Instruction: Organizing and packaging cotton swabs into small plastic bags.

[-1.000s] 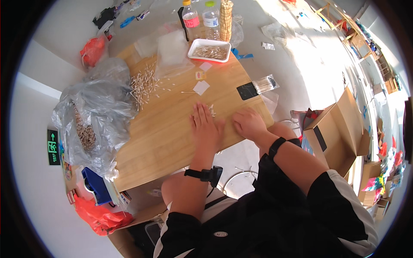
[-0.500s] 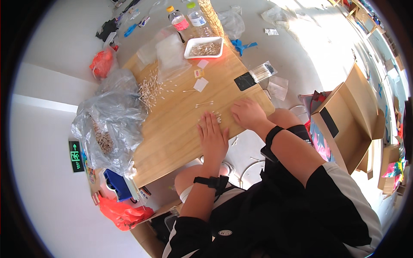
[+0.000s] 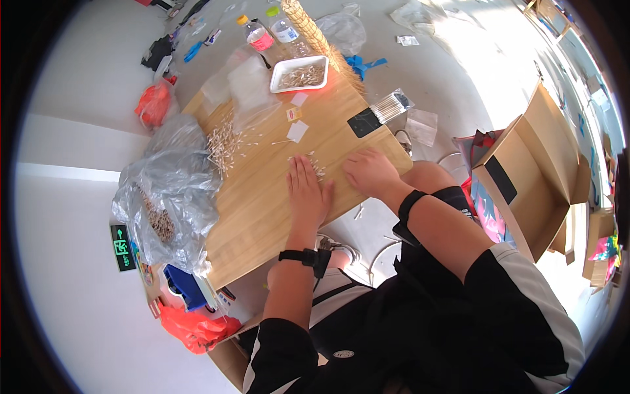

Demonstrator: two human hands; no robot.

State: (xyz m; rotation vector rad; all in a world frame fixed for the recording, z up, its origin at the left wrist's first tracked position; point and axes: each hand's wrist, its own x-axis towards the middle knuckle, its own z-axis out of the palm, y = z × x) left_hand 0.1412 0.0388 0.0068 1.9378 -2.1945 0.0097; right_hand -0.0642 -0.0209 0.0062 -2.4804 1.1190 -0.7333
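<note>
My left hand (image 3: 306,194) lies flat on the wooden table (image 3: 252,223), its fingers stretched out and close together. Beside and partly beneath its fingertips is a small bunch of cotton swabs (image 3: 317,167). To the right, my right hand (image 3: 371,172) rests near the table's front right corner with its fingers curled under; whatever it may hold is hidden. A larger loose heap of cotton swabs (image 3: 225,148) spreads over the table's left side. Beyond my hands lie a white card (image 3: 297,131) and a small yellow-and-white card (image 3: 293,114).
At the far side stand a white tray of swabs (image 3: 300,75), clear plastic bags (image 3: 252,88) and two bottles (image 3: 260,41). A pack of swabs (image 3: 390,108) overhangs the right edge. Left is a large grey plastic bag (image 3: 167,184); right, an open cardboard box (image 3: 525,177).
My left hand has slid away from me across the table, its fingertips reaching the swabs that lay just ahead. My right hand stays near the corner. The whole view has shifted slightly.
</note>
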